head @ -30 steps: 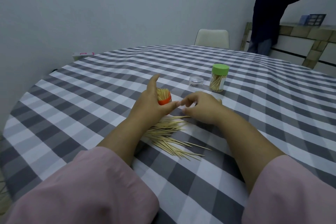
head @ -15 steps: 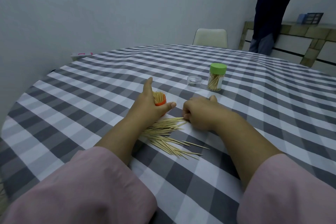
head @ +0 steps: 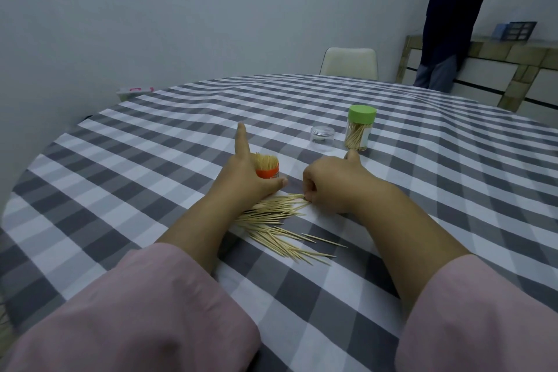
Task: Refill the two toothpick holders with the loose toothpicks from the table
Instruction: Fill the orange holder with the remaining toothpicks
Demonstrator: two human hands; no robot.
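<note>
Pinching loose toothpicks (head: 277, 217) — right hand (head: 329, 184) (left hand (head: 244, 181) steadying orange holder (head: 267, 172)).

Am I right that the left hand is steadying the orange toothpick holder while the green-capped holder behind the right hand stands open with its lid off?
Not quite. In the head view the green-capped holder stands shut, its green cap on. The rest holds: the left hand steadies the orange toothpick holder, and the green-capped one stands behind the right hand.

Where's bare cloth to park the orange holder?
Free: left of the left hand, and right of the green-lidded holder. Crowded: between both hands over the loose toothpicks, and around the clear cap.
</note>
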